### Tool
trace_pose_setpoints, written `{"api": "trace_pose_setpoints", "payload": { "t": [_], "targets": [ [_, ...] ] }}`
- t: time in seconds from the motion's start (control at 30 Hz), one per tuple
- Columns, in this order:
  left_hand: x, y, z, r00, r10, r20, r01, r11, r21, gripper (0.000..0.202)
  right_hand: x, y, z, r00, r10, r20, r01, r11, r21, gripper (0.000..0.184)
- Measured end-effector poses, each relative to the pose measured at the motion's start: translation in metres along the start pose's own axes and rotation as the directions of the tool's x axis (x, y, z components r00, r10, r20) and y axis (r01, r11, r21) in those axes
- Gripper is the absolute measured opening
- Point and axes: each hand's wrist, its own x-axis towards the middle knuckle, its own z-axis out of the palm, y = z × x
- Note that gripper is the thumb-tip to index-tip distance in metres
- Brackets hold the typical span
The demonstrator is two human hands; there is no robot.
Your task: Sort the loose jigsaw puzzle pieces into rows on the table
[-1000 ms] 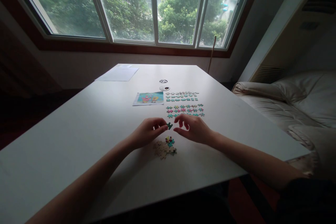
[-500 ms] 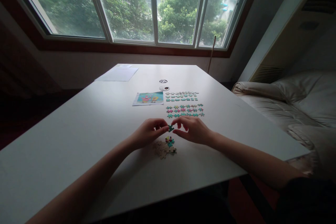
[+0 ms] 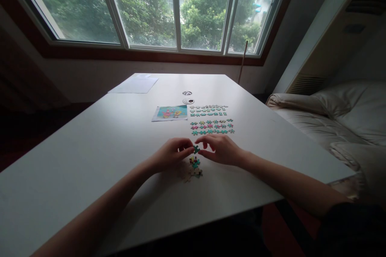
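Note:
A green jigsaw puzzle piece (image 3: 196,149) is pinched between the thumb and fingers of my left hand (image 3: 173,151). Close on its right, my right hand (image 3: 221,148) has thumb and forefinger apart; the thumb tip is at the piece's edge, and I cannot tell whether it touches. Just below the hands lies a small heap of loose puzzle pieces (image 3: 196,172), some green or yellow, others plain tan, partly in my left hand's shadow. Beyond the hands, puzzle pieces (image 3: 210,126) are laid out in several rows.
Left of the rows lies a colourful cartoon picture sheet (image 3: 171,113). Two round cable-hole covers (image 3: 188,101) sit behind it in the white table (image 3: 90,160). White papers (image 3: 135,85) lie at the far left, and a cushioned sofa (image 3: 316,112) stands to the right.
The green piece has tilted and dropped slightly in my left fingers. My left hand has lowered a little; my right hand has barely shifted.

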Motion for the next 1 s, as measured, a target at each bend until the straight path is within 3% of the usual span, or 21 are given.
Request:
{"api": "trace_pose_setpoints", "payload": {
  "t": [0.2,0.5,0.77,1.0],
  "targets": [
    [-0.003,0.005,0.001,0.997,-0.028,0.074,0.026,0.999,0.032,0.026,-0.001,0.002,0.003,0.994,-0.015,0.105,0.014,1.0,0.004,0.018],
    [-0.002,0.007,0.001,0.996,-0.024,0.085,0.019,0.998,0.057,0.025,-0.001,0.002,0.002,0.991,-0.015,0.13,0.016,1.0,-0.008,0.018],
    [-0.002,0.005,0.0,0.998,-0.022,0.062,0.018,0.998,0.063,0.025,0.0,0.003,0.001,0.994,-0.036,0.099,0.038,0.999,-0.016,0.017],
    [-0.003,0.002,-0.003,1.0,-0.012,0.009,0.011,0.996,0.086,0.024,0.0,0.009,-0.01,0.999,0.048,-0.011,-0.048,0.998,-0.042,0.019]
  ]
}}
